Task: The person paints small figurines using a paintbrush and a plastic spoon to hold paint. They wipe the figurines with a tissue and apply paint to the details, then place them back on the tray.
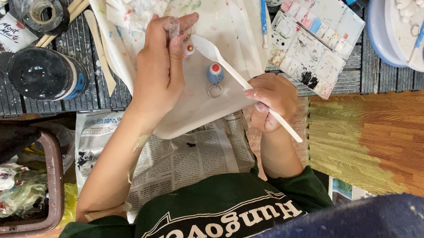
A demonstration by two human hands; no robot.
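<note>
The left hand (159, 67) pinched a small clear piece (173, 27) between thumb and fingers, held over a white tray (242, 26) speckled with paint. Just beside the fingertips sat a small red-and-white figure (188, 49); a blue-and-red one with a metal ring (214, 73) lay near it on the tray. The right hand (273, 99) was curled shut around the handle of a white plastic spoon (211, 49), its bowl lying on the tray close to the left fingers. A paint palette (317, 39) rested to the right, a black jar lid (38, 74) to the left, and newspaper (183, 156) lay under the tray.
</note>
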